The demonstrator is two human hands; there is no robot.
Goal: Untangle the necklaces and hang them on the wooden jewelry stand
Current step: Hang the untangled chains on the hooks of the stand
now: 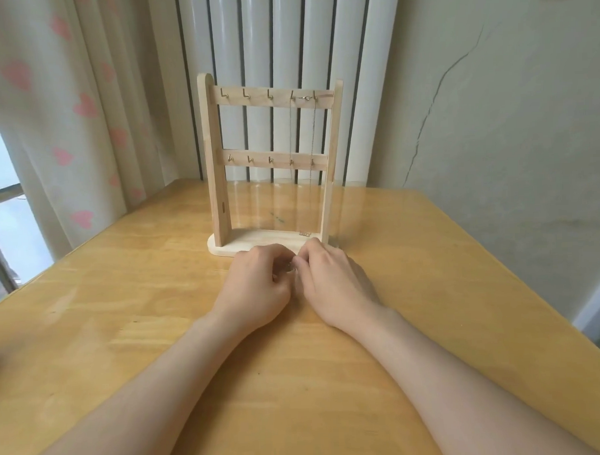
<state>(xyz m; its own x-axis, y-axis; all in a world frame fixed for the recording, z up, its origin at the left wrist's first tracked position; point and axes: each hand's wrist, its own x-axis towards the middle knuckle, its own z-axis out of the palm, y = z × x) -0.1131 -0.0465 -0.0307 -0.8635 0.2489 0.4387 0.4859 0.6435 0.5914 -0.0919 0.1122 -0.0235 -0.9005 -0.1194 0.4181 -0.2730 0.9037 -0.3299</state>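
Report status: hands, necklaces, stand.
Left hand and right hand together on table, fingers pinching tangled necklace. One hung necklace on stand's top right hooks. Nothing between hands and stand.

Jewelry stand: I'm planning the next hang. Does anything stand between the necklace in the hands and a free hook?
Nothing visible does. The left hand and right hand pinch the necklace in front of the stand; its three left top hooks are bare. The hung necklace takes only the right two.
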